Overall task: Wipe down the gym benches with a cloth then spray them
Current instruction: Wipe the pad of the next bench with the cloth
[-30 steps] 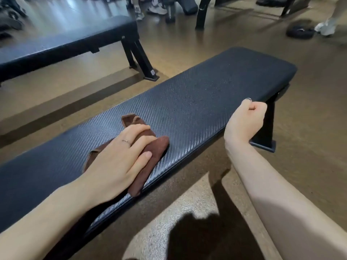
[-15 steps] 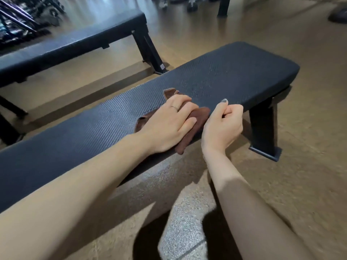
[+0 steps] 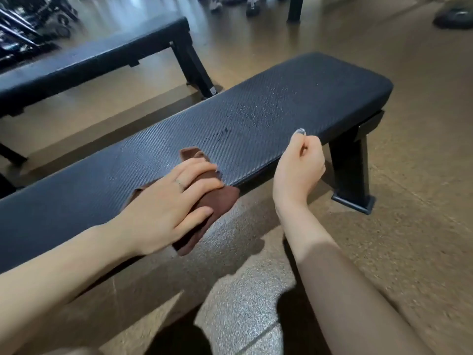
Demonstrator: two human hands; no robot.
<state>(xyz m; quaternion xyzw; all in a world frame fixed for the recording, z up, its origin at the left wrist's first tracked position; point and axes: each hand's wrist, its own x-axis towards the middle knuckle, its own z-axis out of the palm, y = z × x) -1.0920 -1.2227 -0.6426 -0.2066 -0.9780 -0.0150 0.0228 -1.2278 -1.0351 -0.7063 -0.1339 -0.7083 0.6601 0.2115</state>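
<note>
While the left hand (image 3: 166, 203) presses a brown cloth (image 3: 204, 201) flat on the near gym bench (image 3: 294, 103), the right hand (image 3: 298, 167) hangs curled, empty; wiping seems underway, spraying undone.

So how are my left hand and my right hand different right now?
The left hand lies flat on the brown cloth, pressing it onto the near bench; the right hand hangs beside the bench edge, fingers curled, holding nothing. The left shows a ring; the right shows none. Both are bare.
</note>
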